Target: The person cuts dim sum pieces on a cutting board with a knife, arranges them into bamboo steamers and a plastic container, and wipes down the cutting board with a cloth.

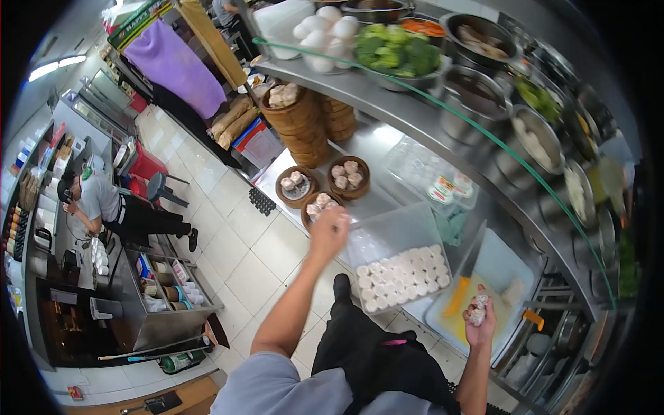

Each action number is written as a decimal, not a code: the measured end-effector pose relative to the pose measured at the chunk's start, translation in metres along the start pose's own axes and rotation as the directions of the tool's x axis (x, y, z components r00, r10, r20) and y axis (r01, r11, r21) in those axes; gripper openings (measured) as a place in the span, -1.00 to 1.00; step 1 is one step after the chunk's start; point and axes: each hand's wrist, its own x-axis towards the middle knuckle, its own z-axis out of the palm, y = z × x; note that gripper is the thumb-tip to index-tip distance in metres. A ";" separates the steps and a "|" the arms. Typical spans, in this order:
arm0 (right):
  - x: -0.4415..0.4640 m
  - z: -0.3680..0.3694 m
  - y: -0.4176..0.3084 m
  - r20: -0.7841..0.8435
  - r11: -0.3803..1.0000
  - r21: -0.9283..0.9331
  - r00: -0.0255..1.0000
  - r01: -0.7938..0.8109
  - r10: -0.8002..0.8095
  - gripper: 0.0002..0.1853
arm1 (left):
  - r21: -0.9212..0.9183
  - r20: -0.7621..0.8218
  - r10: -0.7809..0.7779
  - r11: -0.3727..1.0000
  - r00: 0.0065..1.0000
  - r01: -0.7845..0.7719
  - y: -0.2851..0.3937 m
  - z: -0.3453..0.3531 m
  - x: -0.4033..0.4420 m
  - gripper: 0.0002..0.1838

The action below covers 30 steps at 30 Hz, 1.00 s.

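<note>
My left hand [329, 231] is at the near edge of a small bamboo steamer [306, 220] with dumplings [322, 203] in it. Its fingers are curled together and blurred; whatever they hold is hidden. In my right hand [483, 324], raised over the cutting board, a few pale dumplings [478, 310] rest against the palm and fingers. Between my hands stands a clear plastic box [398, 228], with rows of pale dumplings [402, 278] filling its near part. Two more small steamers, a left one [294, 202] and a right one [360, 192], hold dumplings.
A white cutting board [508, 259] carries a cleaver with a yellow handle [456, 296]. Tall steamer stacks [297, 131] rise behind. Overhead, a steel shelf [373, 93] bears eggs [321, 31], broccoli [394, 47] and metal pots. Another person [104, 197] stands at a counter on the left.
</note>
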 end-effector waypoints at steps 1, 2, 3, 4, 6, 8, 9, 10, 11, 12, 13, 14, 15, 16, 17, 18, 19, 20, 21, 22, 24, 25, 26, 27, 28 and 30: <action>0.012 0.021 0.016 0.063 0.998 -0.015 0.997 -0.054 0.054 -0.45 | 0.072 -0.078 -0.006 0.997 0.997 0.012 -0.034 -0.027 0.017 -0.77; 0.026 0.043 0.034 0.123 0.994 -0.031 0.986 -0.107 0.110 -0.44 | 0.144 -0.153 -0.006 0.989 0.988 0.028 -0.066 -0.049 0.032 -0.77; 0.041 0.075 0.053 0.184 0.987 -0.020 0.969 -0.162 0.163 -0.44 | 0.263 -0.169 -0.044 0.961 0.985 0.088 -0.092 -0.063 0.042 -0.75; 0.054 0.107 0.070 0.194 0.979 -0.067 0.960 -0.192 0.201 -0.46 | 0.375 -0.183 -0.079 0.916 0.980 0.144 -0.115 -0.072 0.049 -0.72; 0.083 0.172 0.107 0.225 0.960 -0.127 0.935 -0.249 0.273 -0.53 | 0.372 -0.188 -0.126 0.909 0.974 0.190 -0.150 -0.076 0.062 -0.68; 0.115 0.224 0.147 0.287 0.941 -0.144 0.898 -0.305 0.335 -0.66 | 0.440 -0.208 -0.134 0.872 0.969 0.215 -0.163 -0.075 0.071 -0.66; 0.126 0.254 0.164 0.327 0.933 -0.146 0.874 -0.330 0.360 -0.73 | 0.433 -0.202 -0.162 0.870 0.966 0.237 -0.171 -0.072 0.074 -0.65; 0.137 0.280 0.182 0.285 0.913 -0.153 0.868 -0.378 0.407 -0.73 | 0.426 -0.198 -0.173 0.871 0.965 0.243 -0.175 -0.072 0.075 -0.65; 0.145 0.305 0.197 0.242 0.892 -0.158 0.859 -0.424 0.452 -0.74 | 0.428 -0.179 -0.213 0.862 0.961 0.271 -0.177 -0.072 0.076 -0.64; 0.151 0.329 0.208 0.245 0.880 -0.174 0.846 -0.441 0.473 -0.75 | 0.430 -0.158 -0.253 0.852 0.954 0.297 -0.179 -0.071 0.075 -0.64; 0.156 0.351 0.218 0.247 0.869 -0.190 0.834 -0.458 0.493 -0.76 | 0.423 -0.175 -0.245 0.856 0.954 0.297 -0.181 -0.070 0.075 -0.65; 0.157 0.370 0.227 0.232 0.869 -0.190 0.839 -0.457 0.492 -0.76 | 0.415 -0.165 -0.254 0.859 0.953 0.301 -0.177 -0.074 0.074 -0.65; 0.157 0.389 0.233 0.173 0.847 -0.218 0.835 -0.485 0.522 -0.74 | 0.401 -0.138 -0.223 0.878 0.965 0.260 -0.164 -0.082 0.077 -0.64; 0.156 0.400 0.238 0.114 0.824 -0.243 0.829 -0.511 0.548 -0.72 | 0.384 -0.114 -0.189 0.897 0.975 0.219 -0.149 -0.091 0.082 -0.63; 0.160 0.401 0.246 0.102 0.827 -0.244 0.834 -0.507 0.542 -0.72 | 0.373 -0.106 -0.193 0.901 0.975 0.219 -0.131 -0.102 0.088 -0.63; 0.167 0.398 0.256 0.116 0.812 -0.325 0.832 -0.484 0.542 -0.72 | 0.059 0.064 -0.142 0.989 0.988 0.138 -0.111 -0.114 0.093 -0.58; 0.167 0.400 0.262 0.131 0.791 -0.404 0.827 -0.459 0.547 -0.71 | -0.272 0.204 -0.038 0.958 0.978 0.093 -0.103 -0.121 0.095 -0.53; 0.166 0.401 0.267 0.123 0.791 -0.405 0.830 -0.459 0.544 -0.71 | -0.279 0.207 -0.039 0.955 0.978 0.097 -0.104 -0.123 0.093 -0.53; 0.161 0.408 0.269 0.150 0.783 -0.418 0.815 -0.461 0.559 -0.70 | -0.227 0.308 0.041 0.973 0.951 0.032 -0.105 -0.125 0.092 -0.50; 0.158 0.414 0.269 0.179 0.775 -0.432 0.799 -0.461 0.574 -0.69 | -0.180 0.407 0.114 0.983 0.907 -0.043 -0.106 -0.127 0.092 -0.47; 0.154 0.420 0.266 0.160 0.770 -0.423 0.796 -0.478 0.583 -0.67 | -0.154 0.424 0.098 0.987 0.900 -0.035 -0.109 -0.129 0.096 -0.52; 0.151 0.423 0.264 0.122 0.760 -0.420 0.799 -0.496 0.589 -0.64 | -0.189 0.451 0.104 0.982 0.886 -0.019 -0.108 -0.129 0.100 -0.54; 0.149 0.423 0.262 0.082 0.750 -0.416 0.800 -0.514 0.594 -0.60 | -0.224 0.479 0.111 0.975 0.871 -0.001 -0.107 -0.128 0.103 -0.56; 0.148 0.420 0.261 0.076 0.754 -0.410 0.805 -0.513 0.589 -0.60 | -0.230 0.486 0.116 0.973 0.866 -0.002 -0.107 -0.127 0.105 -0.56; 0.150 0.416 0.262 0.064 0.744 -0.418 0.800 -0.521 0.596 -0.58 | -0.211 0.470 0.177 0.974 0.865 -0.084 -0.108 -0.124 0.109 -0.56; 0.153 0.409 0.257 0.051 0.740 -0.420 0.800 -0.525 0.597 -0.55 | -0.197 0.459 0.245 0.965 0.854 -0.171 -0.119 -0.115 0.120 -0.55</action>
